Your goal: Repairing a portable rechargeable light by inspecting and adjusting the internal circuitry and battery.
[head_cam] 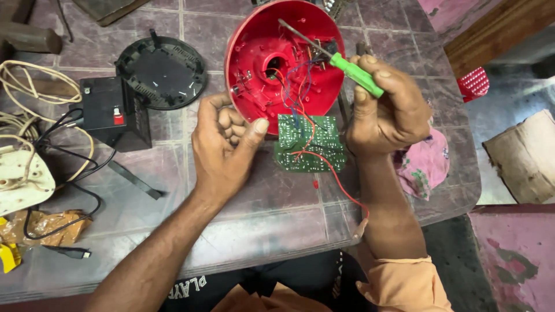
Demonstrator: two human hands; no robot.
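Two hands, left (222,144) clamped on glossy red dome (283,58), right (384,110) gripping green-handled screwdriver (347,66).

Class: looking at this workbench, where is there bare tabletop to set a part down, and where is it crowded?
Bare: the near table edge between the left forearm and the red wire. Crowded: around the red housing, circuit board, black battery and cables.

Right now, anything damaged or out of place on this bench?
The red housing is open and tipped on its edge, its green circuit board hanging out on loose wires. The left hand steadies the rim; the right hand holds a green-handled screwdriver inside. A black round cover lies apart. No visible breakage.
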